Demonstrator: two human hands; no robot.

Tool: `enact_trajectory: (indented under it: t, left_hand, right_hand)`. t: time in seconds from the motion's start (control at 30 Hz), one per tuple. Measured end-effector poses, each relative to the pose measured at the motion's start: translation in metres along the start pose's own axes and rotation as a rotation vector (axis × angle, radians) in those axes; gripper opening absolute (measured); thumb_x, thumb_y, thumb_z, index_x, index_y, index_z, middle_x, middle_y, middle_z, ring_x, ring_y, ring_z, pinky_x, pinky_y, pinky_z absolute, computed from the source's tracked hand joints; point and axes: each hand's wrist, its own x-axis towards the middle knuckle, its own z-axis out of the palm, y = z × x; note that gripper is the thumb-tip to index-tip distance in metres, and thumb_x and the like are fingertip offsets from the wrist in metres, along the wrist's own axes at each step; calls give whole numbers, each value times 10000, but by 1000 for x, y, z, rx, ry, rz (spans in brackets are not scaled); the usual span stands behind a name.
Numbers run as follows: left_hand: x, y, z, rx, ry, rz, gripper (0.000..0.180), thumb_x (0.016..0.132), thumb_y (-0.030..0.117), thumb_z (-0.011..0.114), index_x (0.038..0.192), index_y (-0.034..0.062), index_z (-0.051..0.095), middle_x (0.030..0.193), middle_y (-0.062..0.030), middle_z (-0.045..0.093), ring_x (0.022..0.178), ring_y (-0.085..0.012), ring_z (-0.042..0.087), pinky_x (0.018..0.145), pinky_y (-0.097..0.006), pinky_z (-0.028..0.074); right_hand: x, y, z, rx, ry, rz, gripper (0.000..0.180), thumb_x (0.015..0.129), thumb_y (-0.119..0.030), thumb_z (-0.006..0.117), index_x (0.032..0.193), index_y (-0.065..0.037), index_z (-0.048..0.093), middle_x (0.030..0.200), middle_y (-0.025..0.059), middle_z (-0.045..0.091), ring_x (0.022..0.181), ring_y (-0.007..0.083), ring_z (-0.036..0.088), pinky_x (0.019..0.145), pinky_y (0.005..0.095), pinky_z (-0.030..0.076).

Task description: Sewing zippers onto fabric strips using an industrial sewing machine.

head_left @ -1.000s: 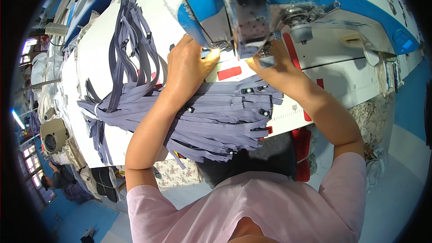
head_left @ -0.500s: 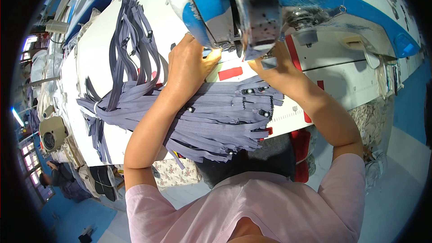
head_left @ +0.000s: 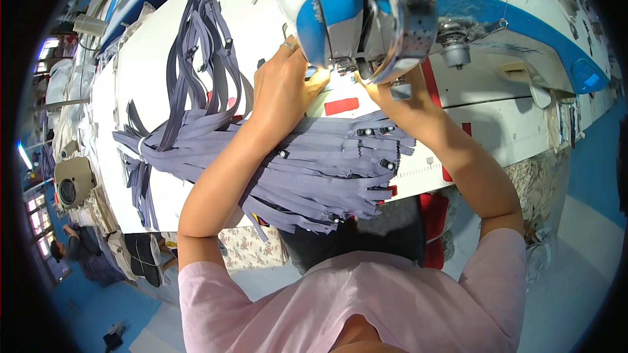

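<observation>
left hand point(head_left: 282, 85): upper middle of the frame, fingers curled close together and pressed flat on the work at the foot of the sewing machine point(head_left: 366, 13); a ring shows on one finger; what lies under the fingertips is too small to tell.
right hand point(head_left: 386, 88): just right of the left hand, mostly hidden under the machine head; fingers look bunched at the needle area, how far open i cannot tell.
zippers point(head_left: 327, 163): a thick grey-purple bundle across the middle of the frame, under both forearms, its near ends hanging over the table's front edge.
loose zippers point(head_left: 203, 46): more of the same strips fanned toward the upper left, well apart from the hands.
table point(head_left: 157, 39): white top, bare patches at upper left and to the right of the bundle.
change: against the picture half a second back, both hands sit in the same spot at the machine foot and the bundle lies the same.
edges: table's front edge runs under the forearms; machine head overhangs the hands closely.
open room: bare white top at the left of the left hand, between the two zipper heaps.
</observation>
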Motion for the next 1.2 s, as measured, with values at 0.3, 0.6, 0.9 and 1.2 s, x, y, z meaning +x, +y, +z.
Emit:
enact_trajectory:
  t: [0.3,0.6,0.9,1.2]
  left_hand:
    - [-3,4,-8,89,52,-90,155,896,185,708,991,73,658,966,-102,660,757,-331,671,629,-440,527]
    - [23,-75,-104,946,518,60,137,908,197,694,1028,134,675,1039,-93,662,914,-325,663,715,-437,526]
    - [-33,47,-36,-218,-267,129,310,847,200,801,1083,42,676,1043,-99,663,912,-233,648,791,-344,531]
    - [-28,55,-29,-537,-146,-72,264,896,152,747,1087,34,609,956,-124,706,773,-261,668,665,-348,510]
  right_hand:
    - [2,-7,-19,492,-132,434,170,844,-101,695,1004,-56,659,1055,154,629,971,361,575,901,474,469]
    - [-2,-27,-75,623,-473,251,222,825,-92,761,1025,-59,669,1163,61,583,1008,258,541,909,381,430]
    - [-2,-36,-71,523,-330,251,199,850,-106,726,988,-40,597,1020,81,581,1017,288,539,914,416,430]
    - [-5,-34,-70,1047,-300,728,165,991,-87,625,1088,35,572,1008,90,664,803,146,659,697,285,522]
